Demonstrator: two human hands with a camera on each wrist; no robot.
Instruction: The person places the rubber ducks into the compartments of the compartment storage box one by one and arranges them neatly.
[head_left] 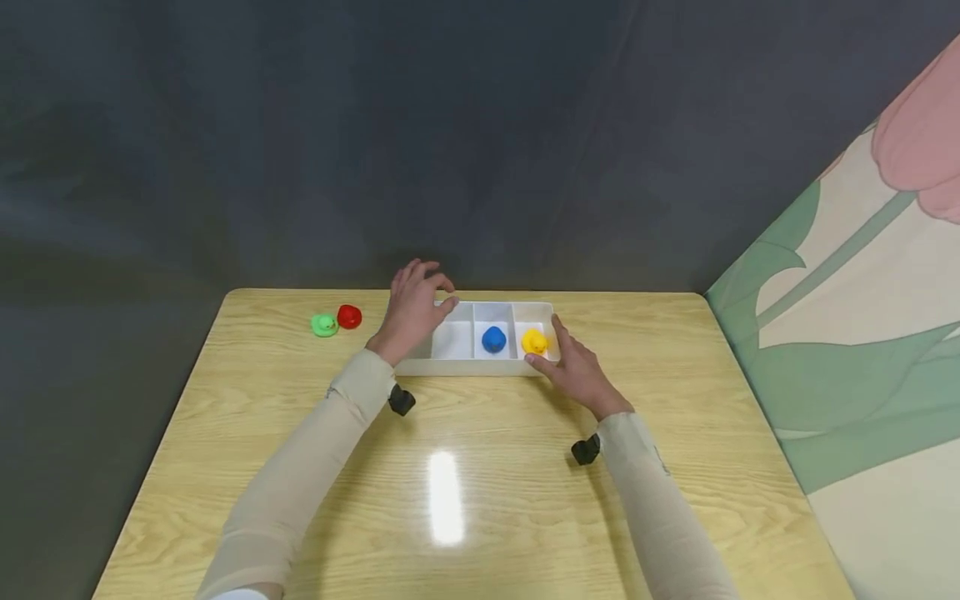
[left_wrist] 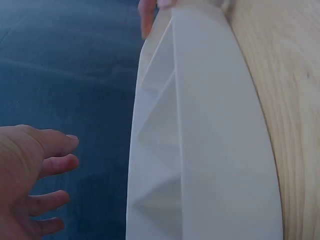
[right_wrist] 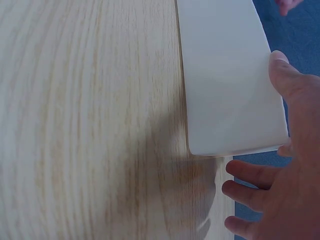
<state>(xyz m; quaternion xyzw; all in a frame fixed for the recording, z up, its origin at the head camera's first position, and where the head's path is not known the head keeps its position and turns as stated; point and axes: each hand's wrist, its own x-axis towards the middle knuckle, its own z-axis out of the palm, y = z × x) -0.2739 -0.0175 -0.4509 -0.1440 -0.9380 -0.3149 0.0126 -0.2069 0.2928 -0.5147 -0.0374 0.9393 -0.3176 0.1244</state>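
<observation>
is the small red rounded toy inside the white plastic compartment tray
No, the small red rounded toy lies on the pale wooden table beside the bright green toy duck, outside the white plastic compartment tray.

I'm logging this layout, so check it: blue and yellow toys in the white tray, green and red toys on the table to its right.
Wrong side: the head view shows the green toy and red toy on the table left of the white tray. The rest stands: blue toy and yellow toy inside.
</observation>
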